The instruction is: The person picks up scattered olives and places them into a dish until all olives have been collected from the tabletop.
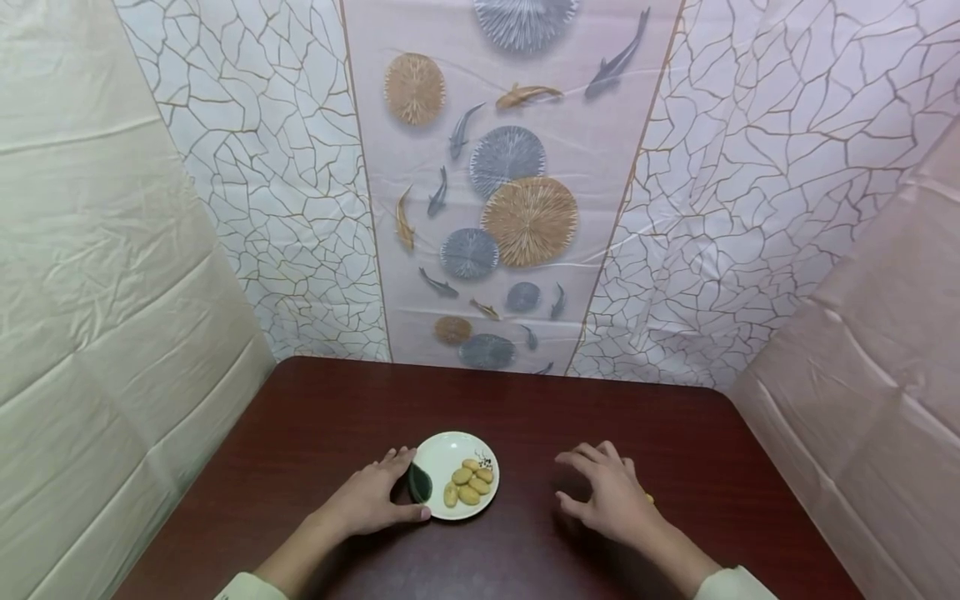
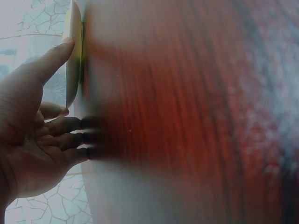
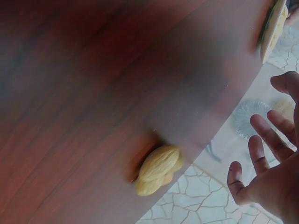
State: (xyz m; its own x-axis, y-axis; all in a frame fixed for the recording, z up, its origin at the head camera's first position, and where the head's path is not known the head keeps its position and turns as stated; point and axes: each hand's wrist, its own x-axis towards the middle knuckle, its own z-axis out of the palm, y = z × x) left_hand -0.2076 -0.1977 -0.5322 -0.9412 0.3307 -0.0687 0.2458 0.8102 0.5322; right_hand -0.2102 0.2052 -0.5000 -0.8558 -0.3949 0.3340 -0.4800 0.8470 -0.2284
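A round white plate (image 1: 442,454) with a dark green patch and a small dark print bears several yellow-tan oval pieces (image 1: 468,496). At its left edge is my left hand (image 1: 367,498), thumb and fingers spread and touching the rim. The left wrist view shows the thumb against the plate's rim (image 2: 73,79), while the other fingertips reach the table. My right hand (image 1: 611,492) hovers right of the plate, fingers loosely bent with nothing between them. Below it, a small pile of grooved yellow ovals (image 3: 160,165) lies on the table, mostly hidden in the head view.
The dark red-brown wooden table (image 1: 525,408) has rounded far corners. Behind it hangs a patterned cloth (image 1: 510,167) with printed fish and discs. Plain pale cloths (image 1: 877,350) stand along the left and right sides.
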